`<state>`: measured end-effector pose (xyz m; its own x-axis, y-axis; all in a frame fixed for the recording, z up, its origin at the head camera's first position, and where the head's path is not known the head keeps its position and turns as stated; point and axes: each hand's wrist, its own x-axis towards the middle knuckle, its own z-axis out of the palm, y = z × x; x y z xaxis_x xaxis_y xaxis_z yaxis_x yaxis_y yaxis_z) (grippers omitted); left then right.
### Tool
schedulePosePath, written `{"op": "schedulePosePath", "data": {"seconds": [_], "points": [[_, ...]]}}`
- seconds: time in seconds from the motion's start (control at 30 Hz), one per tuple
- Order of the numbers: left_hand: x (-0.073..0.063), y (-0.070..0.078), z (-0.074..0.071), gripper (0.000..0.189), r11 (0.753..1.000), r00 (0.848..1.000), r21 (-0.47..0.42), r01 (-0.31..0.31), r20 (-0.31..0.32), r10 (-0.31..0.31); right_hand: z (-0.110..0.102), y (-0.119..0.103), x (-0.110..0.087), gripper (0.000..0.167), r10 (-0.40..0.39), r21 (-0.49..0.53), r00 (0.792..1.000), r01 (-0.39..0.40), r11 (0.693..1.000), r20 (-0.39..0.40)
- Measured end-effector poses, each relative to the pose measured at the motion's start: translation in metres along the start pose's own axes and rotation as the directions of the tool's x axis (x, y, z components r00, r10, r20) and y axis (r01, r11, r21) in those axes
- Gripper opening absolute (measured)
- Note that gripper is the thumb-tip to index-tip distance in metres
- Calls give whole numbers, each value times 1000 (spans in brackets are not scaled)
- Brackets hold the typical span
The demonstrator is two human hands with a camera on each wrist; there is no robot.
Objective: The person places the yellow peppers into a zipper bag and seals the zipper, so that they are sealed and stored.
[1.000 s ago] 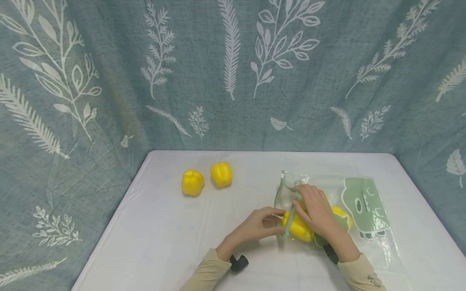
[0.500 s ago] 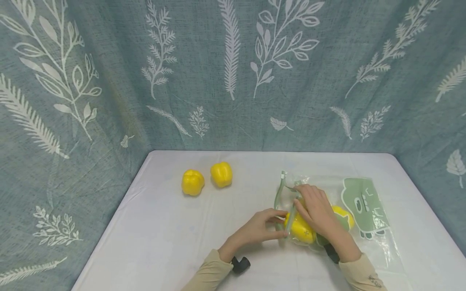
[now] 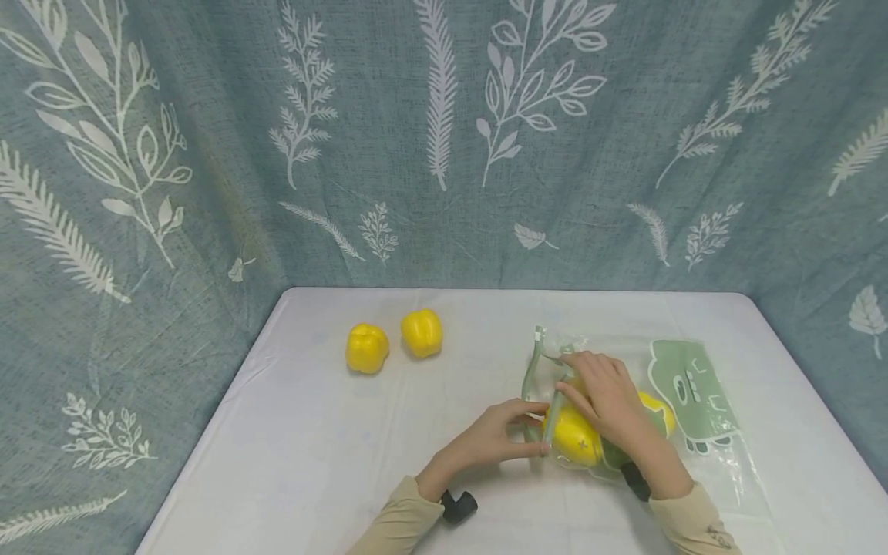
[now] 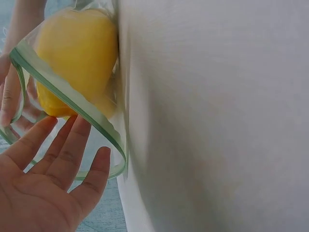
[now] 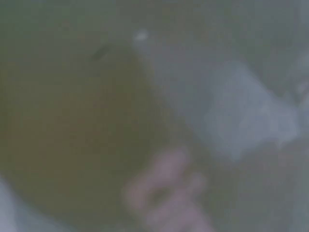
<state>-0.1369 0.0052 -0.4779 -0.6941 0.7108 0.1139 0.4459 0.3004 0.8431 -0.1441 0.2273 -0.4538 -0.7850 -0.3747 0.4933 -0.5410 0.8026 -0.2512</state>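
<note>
Left hand (image 3: 496, 433): grip wide, fingertips touching the yellow pepper (image 3: 576, 441), which lies inside the clear bag (image 3: 697, 393) at its green rim (image 4: 67, 99). Right hand (image 3: 610, 397): over the bag; cannot tell whether its grip pinches the rim. Bag rests on the table (image 3: 312, 462).

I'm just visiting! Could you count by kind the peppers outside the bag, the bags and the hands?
Loose yellow peppers: 2
Clear bag: 1
Hands, left hand and right hand: 2
Total: 5
</note>
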Motion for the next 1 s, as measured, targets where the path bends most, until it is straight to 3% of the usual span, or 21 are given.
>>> {"op": "schedulePosePath", "data": {"seconds": [0.17,0.47,0.87,1.0], "points": [[-1,1,0,58,998,999,-38,41,9,-41,1,1,0,39,-10,-29,1000,10,1000,-24],[-2,3,0,54,995,998,-76,57,14,-57,2,2,-1,39,-6,-36,999,4,999,-50],[-2,4,5,58,988,1000,-155,20,-4,-21,3,-2,1,39,-11,-35,997,9,999,-80],[1,5,10,60,989,999,-143,30,-22,-34,4,-1,1,38,-26,-49,994,21,999,-104]]}}
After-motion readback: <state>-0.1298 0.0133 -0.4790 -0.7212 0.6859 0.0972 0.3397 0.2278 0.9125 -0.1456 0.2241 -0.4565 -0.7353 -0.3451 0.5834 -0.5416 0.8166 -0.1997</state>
